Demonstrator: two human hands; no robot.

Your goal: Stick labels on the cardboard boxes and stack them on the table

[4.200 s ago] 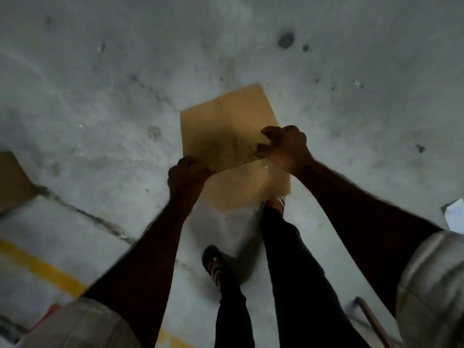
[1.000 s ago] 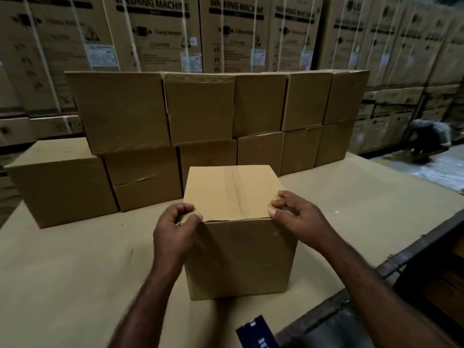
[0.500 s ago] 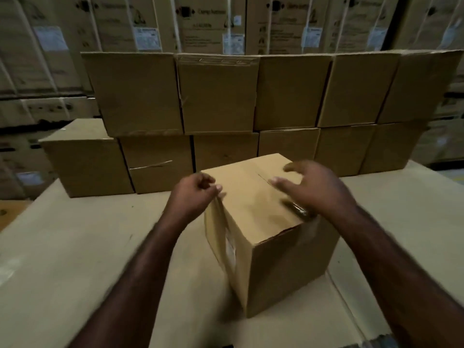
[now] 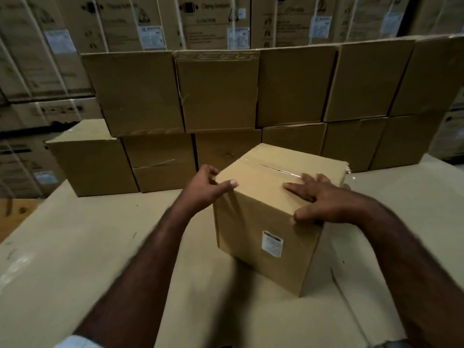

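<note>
A taped brown cardboard box [image 4: 258, 217] stands on the table [image 4: 75, 247], turned corner-on toward me. A small white label [image 4: 272, 243] is stuck on its near side face. My left hand [image 4: 206, 189] grips the box's top left corner, thumb lying along the top edge. My right hand [image 4: 319, 199] lies on the top, fingers spread flat over the lid and thumb hooked over the near right edge. Behind the box, a two-high wall of plain cardboard boxes [image 4: 218, 91] runs across the table.
A single box [image 4: 93, 162] sits at the left end of the wall, one level high. Tall strapped washing-machine cartons [image 4: 120, 21] rise behind the table. Bare table surface stretches to the left and in front of the held box.
The box was carried from the floor to the table. Over the last second it has been rotated, so the labelled side now faces me, and my right hand has slid to the near right edge.
</note>
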